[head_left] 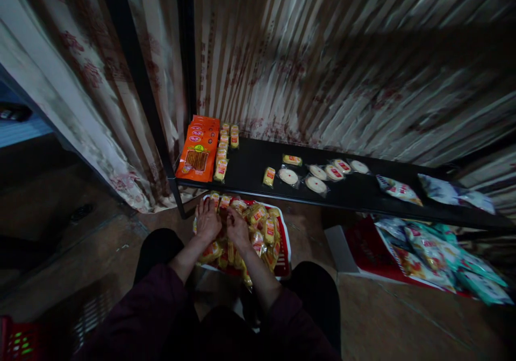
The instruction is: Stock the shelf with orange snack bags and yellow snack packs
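A red and white basket (287, 242) full of small yellow wrapped snack cakes (269, 231) stands on the floor between my knees. My left hand (208, 223) lies over the basket's left side, fingers stretched forward and resting on the packs. Close beside it, my right hand (237, 228) is over the middle of the basket with its fingers curled together. What those fingers hold, if anything, is too dark to make out. Two packs with orange labels (224, 203) lie at the basket's far rim, just beyond my fingertips.
A black shelf (250, 159) runs behind the basket. On it are orange snack bags (199, 148), a column of yellow packs (221, 168), round white wrapped cakes (288, 176) and other bags (399, 190). Below right stands an open red box (363, 248) with bags. A curtain (250, 54) hangs behind.
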